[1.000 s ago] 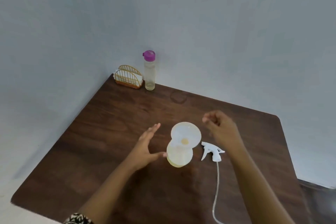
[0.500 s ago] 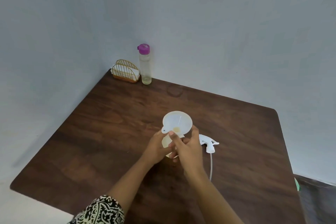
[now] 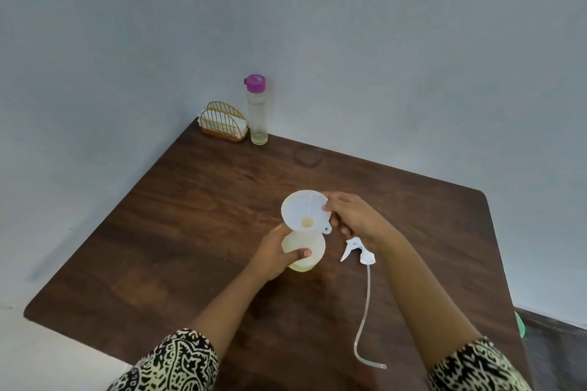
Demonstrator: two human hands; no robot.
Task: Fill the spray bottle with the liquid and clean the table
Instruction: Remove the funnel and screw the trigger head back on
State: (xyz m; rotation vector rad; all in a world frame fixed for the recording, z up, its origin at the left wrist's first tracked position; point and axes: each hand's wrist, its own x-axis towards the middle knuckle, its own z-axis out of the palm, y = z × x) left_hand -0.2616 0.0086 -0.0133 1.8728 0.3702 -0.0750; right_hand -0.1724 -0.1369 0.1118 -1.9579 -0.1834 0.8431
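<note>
Steadying the spray bottle with my left hand, I keep it upright on the surface, near the middle; my grip there wraps its pale translucent body, thumb across the front, so it should not tip while I work above it. Its long axis runs straight up, mouth facing the ceiling. My right hand pinches the rim of the white funnel, which sits in the bottle's neck, wide cone up and spout down along the same vertical line. I hold it by the edge so the bowl stays clear for pouring.

Lying just to the right is the trigger head, off the bottle, nozzle pointing left and its dip tube trailing toward me. The liquid bottle with the purple cap stands capped at the far corner beside a wire napkin holder, well apart from my hands. I judge the pour not yet begun.
</note>
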